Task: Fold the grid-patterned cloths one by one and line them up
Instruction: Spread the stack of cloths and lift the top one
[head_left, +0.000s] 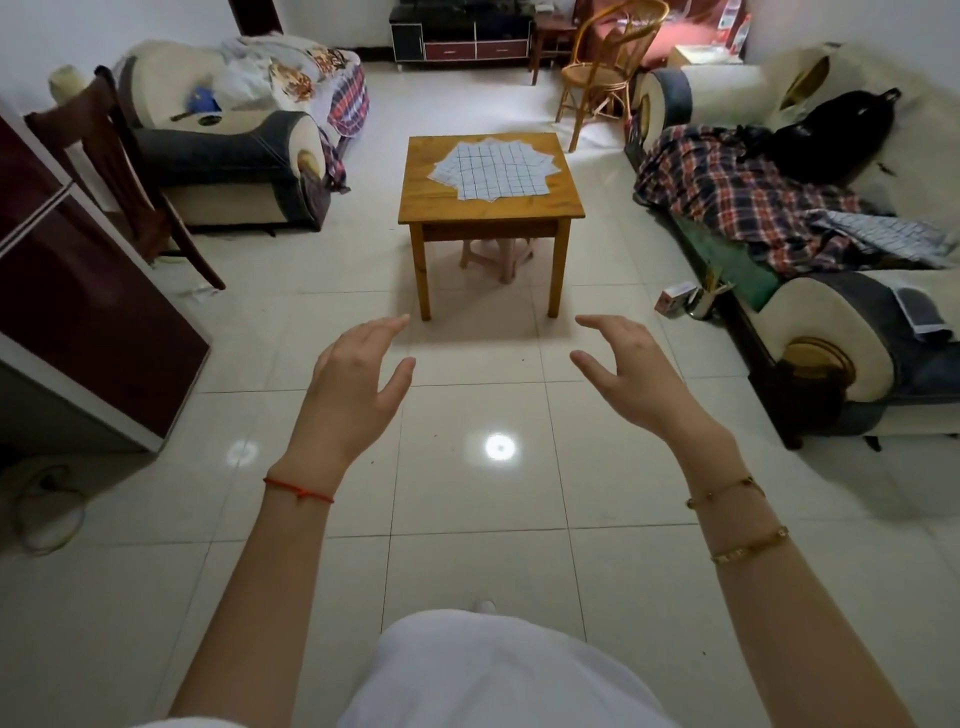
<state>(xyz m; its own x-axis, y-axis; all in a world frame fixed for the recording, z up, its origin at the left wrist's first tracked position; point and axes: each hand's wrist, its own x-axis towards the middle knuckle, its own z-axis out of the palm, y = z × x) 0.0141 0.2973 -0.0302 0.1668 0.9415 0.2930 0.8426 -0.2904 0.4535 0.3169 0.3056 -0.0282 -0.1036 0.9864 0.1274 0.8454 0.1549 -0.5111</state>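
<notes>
Left hand and right hand raised, fingers spread, holding nothing. Well ahead, fanned grid-patterned cloths lying unfolded on wooden counter.

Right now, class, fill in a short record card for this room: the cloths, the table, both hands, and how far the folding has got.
cloths: grid-patterned cloths, unfolded, fanned in an overlapping pile
table: small wooden table, on tiled floor between two sofas; cloths lie on its top
under table: stool
left hand: raised in the air, fingers relaxed, holds nothing
right hand: raised in the air, fingers loosely curved, holds nothing
hands to cloths: apart, well short of the table
progress: no cloth folded or lined up yet
</notes>
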